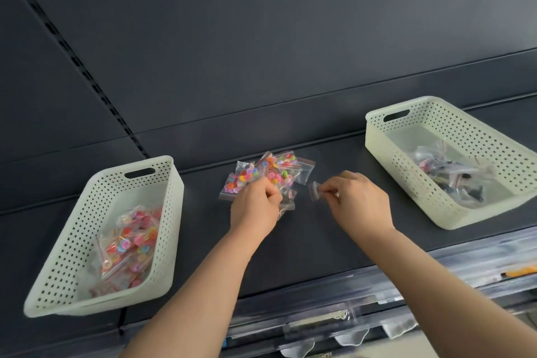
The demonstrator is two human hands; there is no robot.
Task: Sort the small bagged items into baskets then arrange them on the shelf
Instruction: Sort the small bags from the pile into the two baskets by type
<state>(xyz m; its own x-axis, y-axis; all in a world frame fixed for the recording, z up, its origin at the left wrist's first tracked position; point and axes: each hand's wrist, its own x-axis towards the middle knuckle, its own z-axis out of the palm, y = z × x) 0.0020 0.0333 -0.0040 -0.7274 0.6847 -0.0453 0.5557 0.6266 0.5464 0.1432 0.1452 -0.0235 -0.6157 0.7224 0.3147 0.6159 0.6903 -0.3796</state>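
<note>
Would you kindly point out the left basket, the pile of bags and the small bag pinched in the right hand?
left basket [66, 241], head view, on its perforated left wall.
pile of bags [247, 177], head view, on a bag of coloured buttons.
small bag [314, 190], head view, on its dark contents.

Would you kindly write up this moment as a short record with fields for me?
surface: dark shelf
left basket: white, perforated, holds bags of colourful buttons
right basket: white, perforated, holds bags of darker pieces
middle: pile of bagged colourful buttons
left hand: grips bags at the pile's near edge
right hand: pinches a small greyish bag beside the pile
</note>
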